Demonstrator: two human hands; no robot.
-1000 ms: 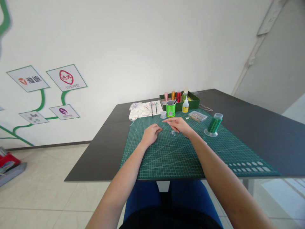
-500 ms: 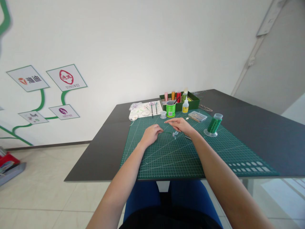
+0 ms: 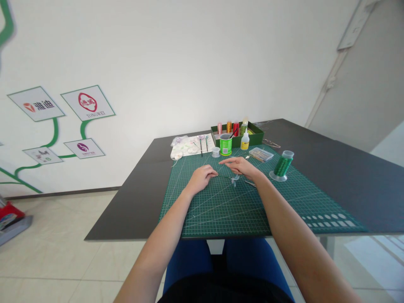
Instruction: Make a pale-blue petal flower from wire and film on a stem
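Above the green cutting mat [image 3: 214,214], my left hand [image 3: 202,179] pinches the end of a thin dark stem [image 3: 224,176]. A small pale-blue flower [image 3: 234,180] sits at the stem's other end, just under my right hand. My right hand [image 3: 241,166] hovers over the flower with its index finger stretched out to the left and the other fingers loosely bent. Its thumb is mostly hidden, and I cannot make out any thread in it. Near my right wrist lies a slim metal tool [image 3: 250,184], partly covered by the arm.
A spool of green thread [image 3: 283,164] stands at the right. Behind my hands are a clear case [image 3: 261,154], a green cup [image 3: 225,145], a glue bottle [image 3: 245,141], a small white spool [image 3: 216,152], a green box [image 3: 257,138] of threads and a white cloth [image 3: 186,147].
The flower has shifted slightly right and turned, and more of its stem now shows between my hands. My right hand has moved a little to the right.
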